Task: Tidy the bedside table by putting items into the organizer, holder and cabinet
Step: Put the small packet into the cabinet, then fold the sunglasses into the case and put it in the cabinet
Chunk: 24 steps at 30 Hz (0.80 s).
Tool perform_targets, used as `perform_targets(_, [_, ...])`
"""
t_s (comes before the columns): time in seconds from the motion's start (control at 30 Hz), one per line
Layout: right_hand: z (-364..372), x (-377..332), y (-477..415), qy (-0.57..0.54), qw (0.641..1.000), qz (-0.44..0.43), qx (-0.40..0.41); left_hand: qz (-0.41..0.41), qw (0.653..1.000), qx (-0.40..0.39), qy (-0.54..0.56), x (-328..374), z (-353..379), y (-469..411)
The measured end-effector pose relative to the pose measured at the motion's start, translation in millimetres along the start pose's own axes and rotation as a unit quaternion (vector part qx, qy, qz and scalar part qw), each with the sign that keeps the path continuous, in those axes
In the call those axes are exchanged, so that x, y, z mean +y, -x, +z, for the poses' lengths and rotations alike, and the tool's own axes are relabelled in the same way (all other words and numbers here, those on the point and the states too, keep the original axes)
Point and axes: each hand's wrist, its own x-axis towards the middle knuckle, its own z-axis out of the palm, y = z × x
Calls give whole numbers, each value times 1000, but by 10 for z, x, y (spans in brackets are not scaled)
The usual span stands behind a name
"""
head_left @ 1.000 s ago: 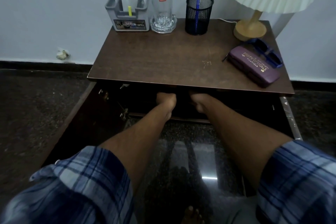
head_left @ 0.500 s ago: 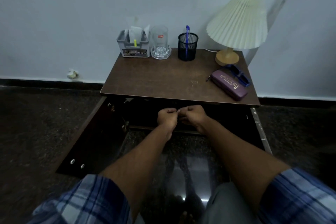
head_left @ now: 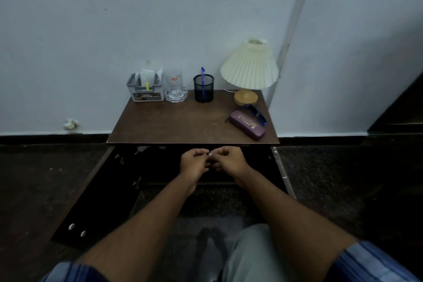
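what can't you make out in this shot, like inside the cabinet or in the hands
Head view only:
- Cabinet interior: too dark, partly behind the tabletop.
- Left hand and right hand: curled together; any held item hidden.
- Organizer label: too small to read.

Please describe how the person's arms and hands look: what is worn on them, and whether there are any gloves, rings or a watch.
Both forearms are bare down to the hands. The left hand and right hand wear no gloves, and I see no watch or bracelet; rings cannot be ruled out in this dim light. Short sleeves in a blue plaid pattern with lighter stripes show at the lower corners, the right sleeve more clearly than the left sleeve.
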Motion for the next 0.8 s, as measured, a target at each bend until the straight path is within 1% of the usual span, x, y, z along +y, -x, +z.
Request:
perform_targets(0.2, [-480,-34,47,1,998,-37,41,19,997,-69,1,139,386,55])
perform_targets(0.4, [-884,-112,-103,29,994,-77,73,46,994,-99,-7,317,760,-100])
perform_targets(0.5, [-1042,-179,-247,39,989,-95,108,73,993,-91,-28,383,890,-258])
perform_targets(0.6, [-1192,-230,-433,72,977,-123,161,95,993,-60,-42,458,999,-436])
perform_targets(0.67, [-1295,-250,-552,87,970,-126,188,106,992,-43,-55,508,1052,-538])
perform_targets(0.8, [-1461,-268,-758,109,955,-133,242,117,989,-35,-78,607,1135,-711])
